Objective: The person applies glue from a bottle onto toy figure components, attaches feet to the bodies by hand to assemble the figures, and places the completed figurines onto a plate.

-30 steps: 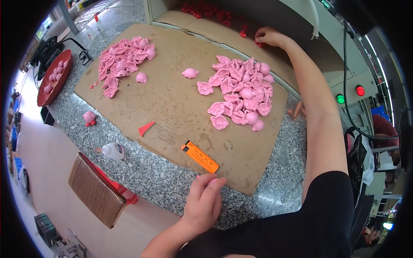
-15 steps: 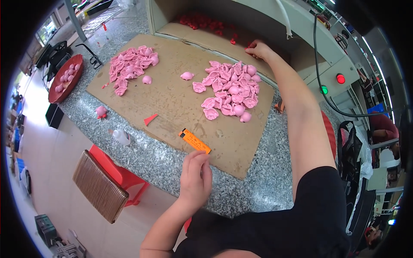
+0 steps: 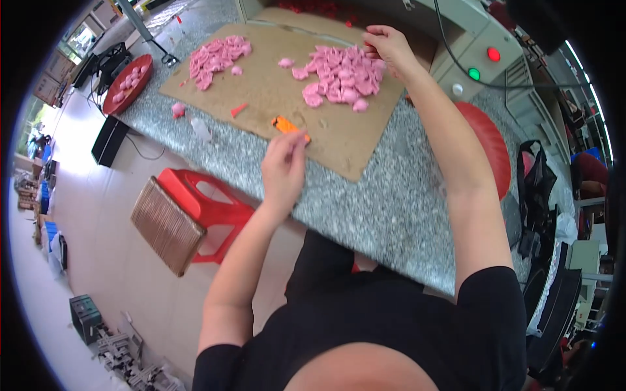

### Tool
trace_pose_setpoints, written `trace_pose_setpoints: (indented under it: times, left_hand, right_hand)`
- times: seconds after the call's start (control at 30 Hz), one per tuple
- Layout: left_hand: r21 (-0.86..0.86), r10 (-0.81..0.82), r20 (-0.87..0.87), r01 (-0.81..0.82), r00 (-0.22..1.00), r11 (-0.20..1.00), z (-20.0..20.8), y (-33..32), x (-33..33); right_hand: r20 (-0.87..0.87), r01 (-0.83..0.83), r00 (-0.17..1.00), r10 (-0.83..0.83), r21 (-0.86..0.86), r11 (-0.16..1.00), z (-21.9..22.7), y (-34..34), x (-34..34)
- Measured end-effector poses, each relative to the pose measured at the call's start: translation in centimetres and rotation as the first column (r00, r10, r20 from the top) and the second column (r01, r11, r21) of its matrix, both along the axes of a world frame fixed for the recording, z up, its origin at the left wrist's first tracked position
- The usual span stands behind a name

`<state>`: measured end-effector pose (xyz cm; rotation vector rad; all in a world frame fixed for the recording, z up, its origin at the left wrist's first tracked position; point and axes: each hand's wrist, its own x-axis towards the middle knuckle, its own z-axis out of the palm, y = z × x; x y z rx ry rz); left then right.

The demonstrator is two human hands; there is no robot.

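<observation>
The right-hand pink heap (image 3: 345, 75), a mass of curled pieces and round ones, lies on the right half of a brown cardboard sheet (image 3: 339, 146), its far side close to the sheet's far edge. The right hand (image 3: 389, 49) is at the heap's upper right, its fingers bent toward the thumb; I cannot tell whether they close on anything. The left hand (image 3: 282, 159) is over the near edge of the sheet, fingers curled in toward the thumb, and what they may pinch is too small to tell. Its tips overlap the near end of a flat orange case (image 3: 283, 124); touch is uncertain. A stretch of cardboard separates this case from the heap, and a small red wedge (image 3: 239, 110) lies to its left. Farther left is the left-hand pink heap (image 3: 218, 58), with a single pink piece (image 3: 285, 62) between the two heaps. Past the sheet's front edge, a pale bottle (image 3: 201, 129) and a pink figure (image 3: 178, 109) with red at its base sit on the granite table (image 3: 385, 208). A broad granite band runs from the sheet's right edge to a red ribbed dish (image 3: 489, 143), partly behind the right forearm. Beyond stands a grey cabinet (image 3: 469, 39).
</observation>
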<state>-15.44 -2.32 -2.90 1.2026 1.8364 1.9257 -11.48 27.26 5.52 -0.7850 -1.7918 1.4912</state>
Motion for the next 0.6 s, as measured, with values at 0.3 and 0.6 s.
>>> trace_pose_setpoints:
  times: [0.3,0.6]
  left_hand:
    - [0.439,-0.560,0.697,0.351,0.448,0.827,2.3,1.9,8.5]
    - [0.345,-0.539,0.747,0.466,0.390,0.815,1.1,1.8,13.8]
  right_hand:
    - [-0.481,-0.304,0.875,0.049,-0.468,0.830,2.2,-18.1,13.8]
    - [-0.353,-0.229,0.935,-0.026,-0.659,0.716,-5.0,-19.4,24.5]
